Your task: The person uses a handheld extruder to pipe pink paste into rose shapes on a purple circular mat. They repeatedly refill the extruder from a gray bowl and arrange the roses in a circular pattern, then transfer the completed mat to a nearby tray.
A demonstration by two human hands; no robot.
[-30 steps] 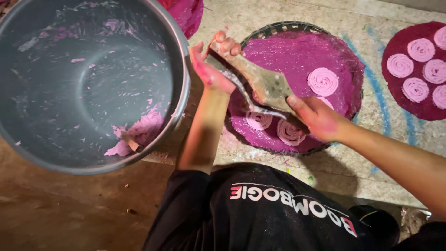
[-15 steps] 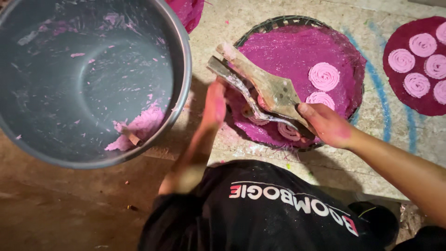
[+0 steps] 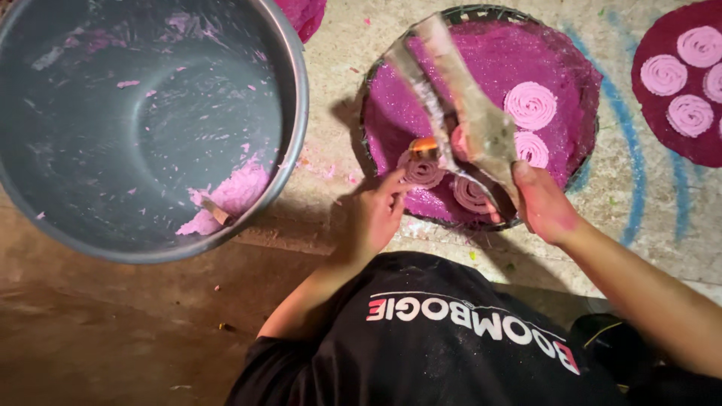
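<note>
The right hand [image 3: 543,204] grips the handle end of a wooden press [image 3: 459,98], holding it tilted above a round tray [image 3: 579,143] covered in purple. The left hand [image 3: 376,214] is half closed, its fingers [image 3: 396,183] pinching at a small orange piece [image 3: 423,145] by a dough spiral [image 3: 423,171] on the tray. More pink spirals [image 3: 531,105] lie further in. To the left, on the floor, stands a big grey bowl [image 3: 293,90] holding a lump of pink dough [image 3: 233,197].
</note>
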